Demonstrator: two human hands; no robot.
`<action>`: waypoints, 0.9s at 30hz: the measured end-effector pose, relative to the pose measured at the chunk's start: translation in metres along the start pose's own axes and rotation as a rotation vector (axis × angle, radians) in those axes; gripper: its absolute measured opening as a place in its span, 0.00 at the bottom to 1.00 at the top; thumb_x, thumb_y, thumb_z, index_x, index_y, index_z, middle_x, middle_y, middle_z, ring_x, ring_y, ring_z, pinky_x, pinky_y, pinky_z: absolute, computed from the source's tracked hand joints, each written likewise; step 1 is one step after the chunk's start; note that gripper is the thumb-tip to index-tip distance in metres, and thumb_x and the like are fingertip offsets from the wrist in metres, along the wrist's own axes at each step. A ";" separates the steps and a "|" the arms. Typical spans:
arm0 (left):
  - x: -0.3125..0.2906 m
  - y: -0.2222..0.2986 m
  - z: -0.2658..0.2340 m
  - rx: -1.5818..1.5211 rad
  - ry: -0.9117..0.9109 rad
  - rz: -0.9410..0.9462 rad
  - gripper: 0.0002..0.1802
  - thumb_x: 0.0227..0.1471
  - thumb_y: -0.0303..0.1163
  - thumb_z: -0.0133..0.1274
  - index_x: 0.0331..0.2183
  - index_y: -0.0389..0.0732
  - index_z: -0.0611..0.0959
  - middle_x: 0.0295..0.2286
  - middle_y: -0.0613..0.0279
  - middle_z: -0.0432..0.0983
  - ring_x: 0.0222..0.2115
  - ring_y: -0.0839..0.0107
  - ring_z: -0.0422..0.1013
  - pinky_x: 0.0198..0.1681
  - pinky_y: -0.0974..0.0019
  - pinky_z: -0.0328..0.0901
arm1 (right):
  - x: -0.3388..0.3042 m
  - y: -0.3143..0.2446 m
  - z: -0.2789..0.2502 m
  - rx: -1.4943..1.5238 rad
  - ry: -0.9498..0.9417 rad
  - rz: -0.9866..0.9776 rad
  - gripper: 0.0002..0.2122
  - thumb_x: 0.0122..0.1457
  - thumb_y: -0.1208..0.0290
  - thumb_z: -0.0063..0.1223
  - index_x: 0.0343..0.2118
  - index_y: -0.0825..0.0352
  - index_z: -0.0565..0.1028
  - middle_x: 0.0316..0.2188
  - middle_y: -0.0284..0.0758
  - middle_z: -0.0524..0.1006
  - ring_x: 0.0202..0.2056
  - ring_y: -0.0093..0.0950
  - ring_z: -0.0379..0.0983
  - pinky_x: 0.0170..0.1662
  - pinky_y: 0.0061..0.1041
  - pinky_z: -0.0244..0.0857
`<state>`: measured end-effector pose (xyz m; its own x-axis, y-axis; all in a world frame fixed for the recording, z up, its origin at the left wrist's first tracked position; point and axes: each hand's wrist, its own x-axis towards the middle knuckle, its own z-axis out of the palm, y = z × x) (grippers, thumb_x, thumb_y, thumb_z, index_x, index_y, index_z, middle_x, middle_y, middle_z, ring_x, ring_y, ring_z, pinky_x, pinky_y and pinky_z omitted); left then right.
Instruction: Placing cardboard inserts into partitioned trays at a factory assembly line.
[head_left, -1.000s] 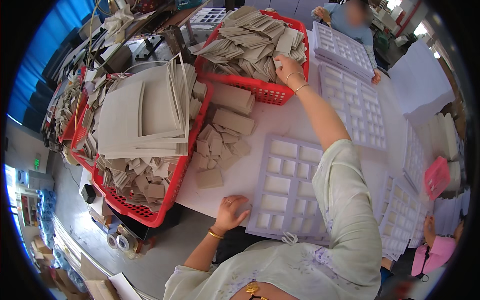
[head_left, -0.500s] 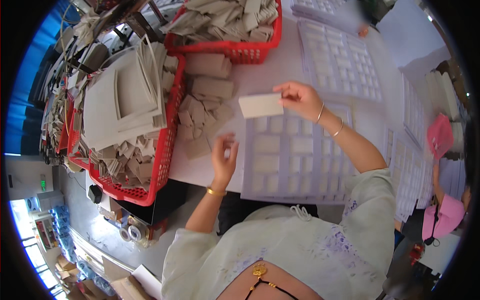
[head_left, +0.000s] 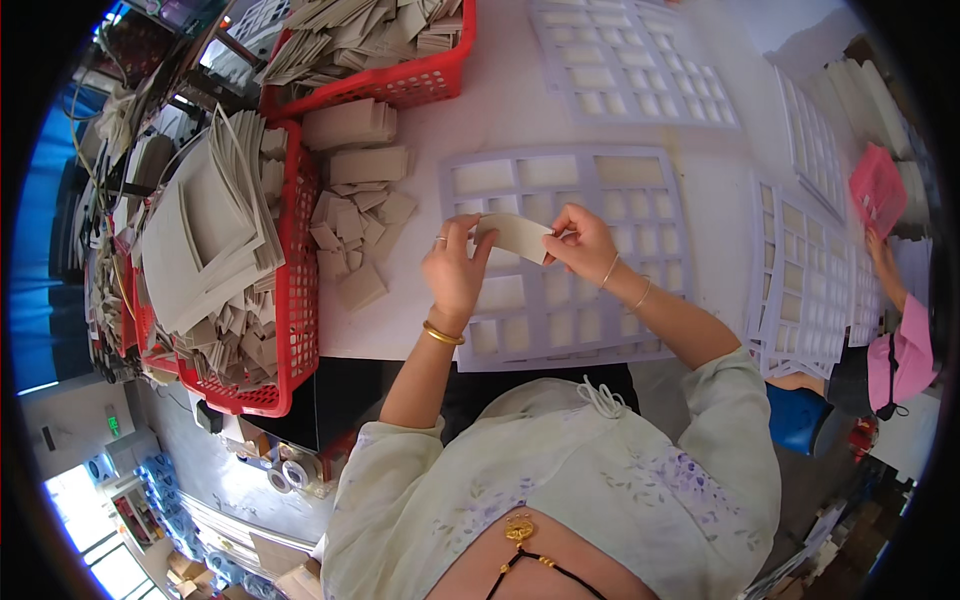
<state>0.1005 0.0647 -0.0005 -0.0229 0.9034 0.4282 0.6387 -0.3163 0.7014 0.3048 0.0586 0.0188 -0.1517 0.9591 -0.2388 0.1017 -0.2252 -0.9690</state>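
Observation:
Between both hands a small rectangular piece of grey cardboard [head_left: 514,236] is held above the table, slightly bowed. My left hand [head_left: 457,262] grips its left end, thumb against the face. The right end is pinched by my right hand [head_left: 584,245]. Beneath them lies a pale lilac frame sheet [head_left: 607,178] with rows of rectangular openings, partly covered by my hands. To the left, loose cardboard pieces [head_left: 350,222] lie in a small heap beside stacked cardboard strips [head_left: 350,124].
A red plastic basket [head_left: 302,260] full of cardboard offcuts stands at the left, a second red basket [head_left: 420,85] behind it. More window-cut sheets [head_left: 640,65] lie at the far side and sheet stacks [head_left: 800,285] at the right. A person in pink [head_left: 905,350] is at the right edge.
My left hand has come up and taken hold of the cardboard's left end. My right hand has lowered the piece toward it. The view has shifted, so the baskets appear farther left.

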 end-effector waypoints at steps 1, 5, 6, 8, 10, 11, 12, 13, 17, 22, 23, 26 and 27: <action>0.004 0.001 -0.001 0.092 0.024 0.102 0.15 0.41 0.31 0.62 0.33 0.44 0.76 0.30 0.66 0.75 0.22 0.70 0.72 0.23 0.70 0.66 | 0.001 -0.001 0.000 0.023 -0.002 0.005 0.09 0.52 0.75 0.53 0.29 0.68 0.64 0.26 0.35 0.74 0.23 0.23 0.77 0.14 0.15 0.61; 0.016 0.001 0.001 0.081 0.047 0.143 0.15 0.42 0.31 0.63 0.34 0.43 0.76 0.30 0.63 0.74 0.23 0.69 0.72 0.22 0.71 0.64 | 0.006 0.001 -0.001 0.063 -0.013 0.007 0.09 0.53 0.74 0.51 0.30 0.68 0.62 0.28 0.35 0.73 0.22 0.23 0.77 0.13 0.15 0.59; 0.018 -0.001 0.003 0.093 0.003 0.105 0.13 0.42 0.30 0.62 0.32 0.43 0.76 0.30 0.64 0.75 0.23 0.69 0.72 0.23 0.70 0.65 | 0.008 0.001 -0.001 0.064 -0.013 0.007 0.09 0.53 0.74 0.51 0.30 0.68 0.62 0.28 0.35 0.73 0.22 0.23 0.77 0.13 0.15 0.59; 0.023 -0.005 0.006 0.104 -0.043 0.067 0.12 0.42 0.30 0.61 0.30 0.43 0.75 0.30 0.66 0.75 0.23 0.69 0.72 0.23 0.69 0.66 | 0.012 0.000 0.000 0.084 -0.007 -0.039 0.08 0.53 0.74 0.50 0.33 0.69 0.64 0.28 0.35 0.73 0.22 0.22 0.76 0.13 0.15 0.58; 0.029 -0.009 0.011 -0.132 -0.082 -0.069 0.09 0.45 0.27 0.58 0.29 0.40 0.74 0.33 0.63 0.76 0.23 0.73 0.72 0.21 0.71 0.65 | 0.016 -0.007 0.001 0.099 -0.010 -0.058 0.08 0.54 0.76 0.49 0.35 0.68 0.64 0.28 0.35 0.73 0.22 0.21 0.75 0.14 0.14 0.59; 0.032 -0.011 0.014 -0.135 -0.085 -0.069 0.09 0.45 0.27 0.58 0.29 0.40 0.74 0.33 0.63 0.76 0.23 0.73 0.72 0.21 0.71 0.65 | 0.017 -0.008 0.001 0.113 -0.014 -0.078 0.09 0.55 0.77 0.48 0.38 0.67 0.64 0.28 0.35 0.73 0.22 0.20 0.75 0.14 0.13 0.59; 0.036 -0.013 0.017 -0.325 -0.087 -0.150 0.08 0.47 0.26 0.57 0.28 0.39 0.73 0.34 0.61 0.77 0.23 0.76 0.71 0.20 0.73 0.65 | 0.019 -0.007 -0.002 0.112 -0.008 -0.076 0.09 0.55 0.77 0.48 0.38 0.67 0.64 0.28 0.35 0.73 0.22 0.20 0.75 0.14 0.13 0.59; 0.038 -0.014 0.019 -0.515 -0.090 -0.231 0.07 0.48 0.25 0.55 0.28 0.38 0.72 0.36 0.59 0.77 0.24 0.78 0.71 0.18 0.75 0.64 | 0.022 -0.005 -0.005 0.097 -0.051 -0.085 0.10 0.56 0.77 0.48 0.40 0.67 0.65 0.29 0.34 0.73 0.21 0.19 0.74 0.15 0.13 0.59; 0.044 -0.020 0.020 -0.759 -0.216 -0.429 0.06 0.52 0.26 0.52 0.29 0.37 0.70 0.38 0.58 0.76 0.25 0.81 0.70 0.18 0.78 0.66 | 0.027 -0.007 -0.012 0.064 -0.114 -0.109 0.12 0.56 0.78 0.47 0.45 0.66 0.68 0.29 0.32 0.73 0.21 0.17 0.73 0.17 0.12 0.61; 0.049 -0.020 0.023 -0.795 -0.198 -0.537 0.06 0.53 0.28 0.51 0.29 0.38 0.71 0.32 0.62 0.75 0.24 0.81 0.69 0.18 0.77 0.67 | 0.034 -0.008 -0.014 0.077 -0.072 -0.133 0.12 0.55 0.75 0.51 0.43 0.66 0.70 0.25 0.28 0.72 0.19 0.15 0.72 0.17 0.13 0.60; 0.051 -0.023 0.023 -0.829 -0.201 -0.587 0.06 0.53 0.28 0.52 0.29 0.38 0.71 0.30 0.64 0.74 0.23 0.81 0.68 0.18 0.76 0.67 | 0.037 -0.006 -0.017 0.067 -0.068 -0.131 0.12 0.55 0.75 0.52 0.43 0.65 0.71 0.24 0.28 0.72 0.19 0.15 0.71 0.17 0.13 0.60; 0.059 -0.029 0.023 -0.902 -0.198 -0.706 0.06 0.52 0.29 0.53 0.29 0.39 0.73 0.26 0.68 0.71 0.22 0.83 0.66 0.20 0.77 0.65 | 0.044 -0.003 -0.026 0.059 -0.027 -0.142 0.11 0.55 0.73 0.53 0.41 0.66 0.73 0.24 0.28 0.72 0.18 0.13 0.68 0.18 0.12 0.60; 0.062 -0.037 0.024 -0.901 -0.197 -0.710 0.06 0.52 0.29 0.53 0.29 0.39 0.73 0.26 0.68 0.71 0.22 0.83 0.66 0.20 0.77 0.65 | 0.050 -0.003 -0.031 0.061 -0.029 -0.139 0.11 0.55 0.73 0.53 0.41 0.66 0.73 0.24 0.28 0.72 0.18 0.13 0.68 0.18 0.12 0.60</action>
<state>0.0939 0.1394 -0.0138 0.0143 0.9644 -0.2642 -0.2492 0.2593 0.9331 0.3271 0.1121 0.0116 -0.1886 0.9766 -0.1034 0.0182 -0.1018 -0.9946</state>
